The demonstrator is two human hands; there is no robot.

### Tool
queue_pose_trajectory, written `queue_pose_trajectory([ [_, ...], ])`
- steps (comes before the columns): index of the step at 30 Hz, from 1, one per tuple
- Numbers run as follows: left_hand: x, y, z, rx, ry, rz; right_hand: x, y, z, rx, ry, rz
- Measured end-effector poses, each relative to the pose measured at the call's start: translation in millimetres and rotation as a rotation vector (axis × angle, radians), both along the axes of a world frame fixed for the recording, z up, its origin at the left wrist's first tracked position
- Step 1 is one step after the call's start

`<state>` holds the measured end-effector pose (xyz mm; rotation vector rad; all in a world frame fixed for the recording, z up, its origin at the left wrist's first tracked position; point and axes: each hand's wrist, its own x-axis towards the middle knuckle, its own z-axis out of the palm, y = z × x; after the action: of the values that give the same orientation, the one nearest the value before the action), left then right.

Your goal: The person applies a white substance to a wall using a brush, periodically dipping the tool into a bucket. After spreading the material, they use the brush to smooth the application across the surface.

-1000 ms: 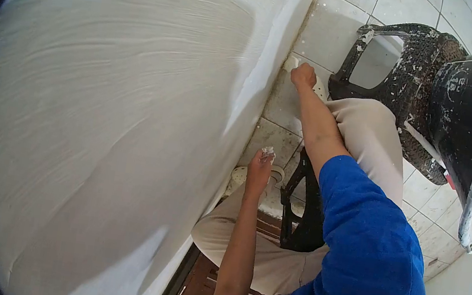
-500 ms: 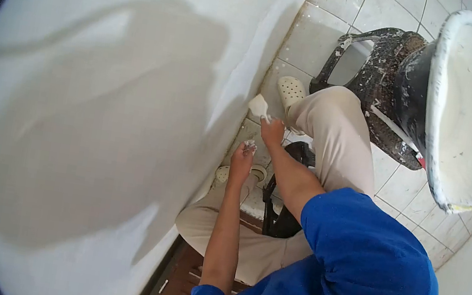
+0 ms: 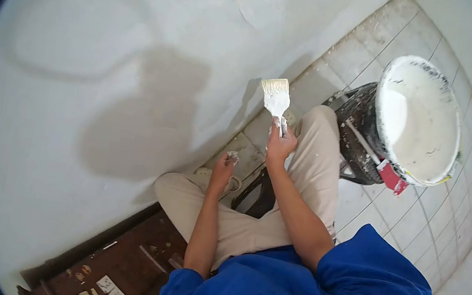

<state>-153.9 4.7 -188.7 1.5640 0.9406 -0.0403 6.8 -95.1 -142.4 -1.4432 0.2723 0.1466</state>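
My right hand (image 3: 281,144) is closed round the handle of a flat paintbrush (image 3: 277,99), which points up and away from me near the wall. White paint coats its ferrule, and the bristles look yellowish. Lower and to the left, my left hand (image 3: 221,174) is closed by the wall, its fingertips smeared white; a small whitish bit shows there, but I cannot make out what it is. To the right stands a black bucket with a paint-smeared white rim (image 3: 422,64), holding white paint (image 3: 430,137).
The bucket rests on a dark, paint-spattered stool (image 3: 347,171). A pale stick with a red end (image 3: 391,178) leans by it. The white wall (image 3: 39,118) fills the left, above tiled floor (image 3: 354,211). A dark wooden surface (image 3: 134,276) with scraps lies at lower left.
My right hand has raised the brush, turning its broad face into view. My view has shifted, bringing more of the wooden surface and the red-ended stick into sight.
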Motion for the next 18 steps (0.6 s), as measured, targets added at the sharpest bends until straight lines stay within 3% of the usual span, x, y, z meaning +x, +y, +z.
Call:
queue_pose_trajectory([
  [4,15,4,21,-0.001,-0.097,0.000,18,-42,92,0.067,-0.191,0.104],
  [11,71,-26,85,-0.011,-0.295,-0.021,70,-182,212,-0.456,-0.654,0.213],
  [13,100,-36,102,0.000,-0.414,-0.051,89,-226,227,-0.715,-0.761,0.221],
  [18,165,-71,166,0.102,-0.522,-0.243,149,-305,248,-1.103,-0.723,0.443],
])
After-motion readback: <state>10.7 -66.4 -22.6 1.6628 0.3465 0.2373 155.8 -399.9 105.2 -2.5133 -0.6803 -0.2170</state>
